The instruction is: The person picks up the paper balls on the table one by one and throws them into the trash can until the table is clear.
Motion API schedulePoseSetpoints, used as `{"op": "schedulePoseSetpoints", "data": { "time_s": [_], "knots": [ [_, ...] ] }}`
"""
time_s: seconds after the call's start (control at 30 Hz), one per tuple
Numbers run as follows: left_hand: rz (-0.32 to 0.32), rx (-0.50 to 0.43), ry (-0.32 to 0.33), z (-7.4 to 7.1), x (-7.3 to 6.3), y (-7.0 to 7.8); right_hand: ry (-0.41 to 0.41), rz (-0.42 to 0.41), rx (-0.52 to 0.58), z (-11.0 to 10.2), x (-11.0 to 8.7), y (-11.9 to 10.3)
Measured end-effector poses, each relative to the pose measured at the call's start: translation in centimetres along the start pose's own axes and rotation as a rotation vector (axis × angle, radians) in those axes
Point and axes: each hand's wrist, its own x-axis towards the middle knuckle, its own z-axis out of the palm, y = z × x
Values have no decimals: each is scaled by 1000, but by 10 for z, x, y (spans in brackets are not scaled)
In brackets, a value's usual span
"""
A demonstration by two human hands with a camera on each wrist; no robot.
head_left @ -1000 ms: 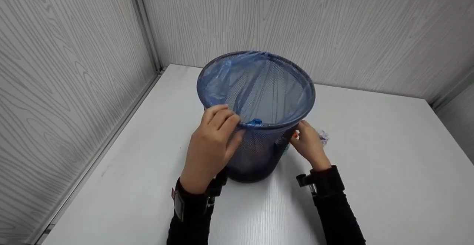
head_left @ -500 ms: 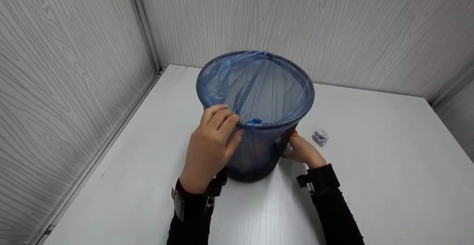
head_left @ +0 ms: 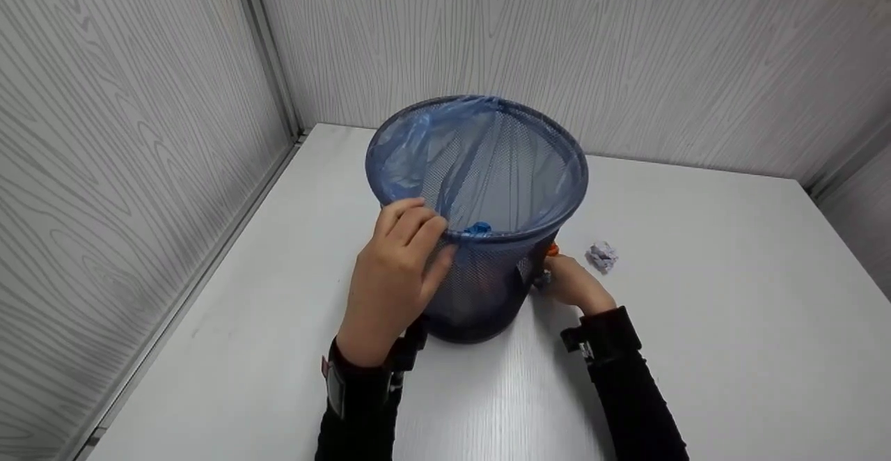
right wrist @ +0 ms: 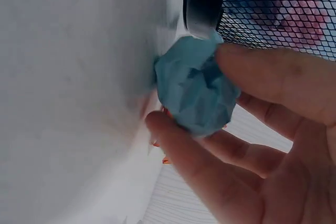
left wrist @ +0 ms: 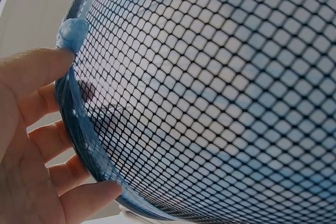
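A dark mesh wastebasket stands upright on the white table, lined with a blue plastic bag folded over its rim. My left hand grips the near rim, fingers over the edge and thumb outside. Beside that thumb is the bag's bunched blue knot. Low at the basket's right side, my right hand holds a crumpled blue-green paper ball between thumb and fingers, close to the basket's base band. Something orange shows just beyond this hand, partly hidden by it.
A crumpled whitish paper ball lies on the table to the right of my right hand. Blue and pinkish contents show through the basket's mesh. Wood-patterned panels border the table at the left and back.
My right hand has moved down and nearer from beside the orange thing, taking hold of the blue-green paper ball. The whitish ball now shows fully. My left hand stays on the rim.
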Motion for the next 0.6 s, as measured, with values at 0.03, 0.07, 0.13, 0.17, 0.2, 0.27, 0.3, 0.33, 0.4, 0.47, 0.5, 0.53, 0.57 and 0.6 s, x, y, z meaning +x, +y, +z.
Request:
{"op": "schedulePoseSetpoints", "data": {
  "time_s": [0.03, 0.07, 0.13, 0.17, 0.2, 0.27, 0.3, 0.33, 0.4, 0.47, 0.5, 0.53, 0.57, 0.6],
  "knots": [
    [-1, 0, -2, 0, 0, 0, 8, -4, 8, -1, 0, 0],
    [-2, 0, -4, 0, 0, 0, 19, -5, 14, -3, -1, 1],
    [-4, -2, -10, 0, 0, 0, 48, 3, 26, -9, -3, 1],
    [-4, -3, -11, 0, 0, 0, 67, 16, 25, -13, -4, 0],
    [-5, -3, -14, 0, 0, 0, 88, 30, 21, -17, -5, -1],
    [-5, -2, -16, 0, 0, 0, 141, 71, 31, -26, -8, -5],
    [-4, -1, -17, 0, 0, 0, 174, 89, 41, -31, -9, -8],
    [-4, 0, -18, 0, 0, 0, 215, 106, 52, -36, -11, -11],
    [-4, 0, -19, -1, 0, 0, 311, 131, 89, -46, -15, -19],
    [-4, -1, -18, -1, 0, 0, 430, 133, 143, -55, -20, -28],
    [-5, -1, -17, -1, 0, 0, 498, 131, 160, -59, -22, -34],
    [-5, -3, -14, 0, 0, -1, 567, 122, 169, -64, -25, -41],
    [-5, -3, -12, 0, -1, 0, 641, 107, 175, -68, -28, -48],
    [-6, -4, -10, 0, -1, 0, 716, 84, 176, -71, -31, -55]
  ]
}}
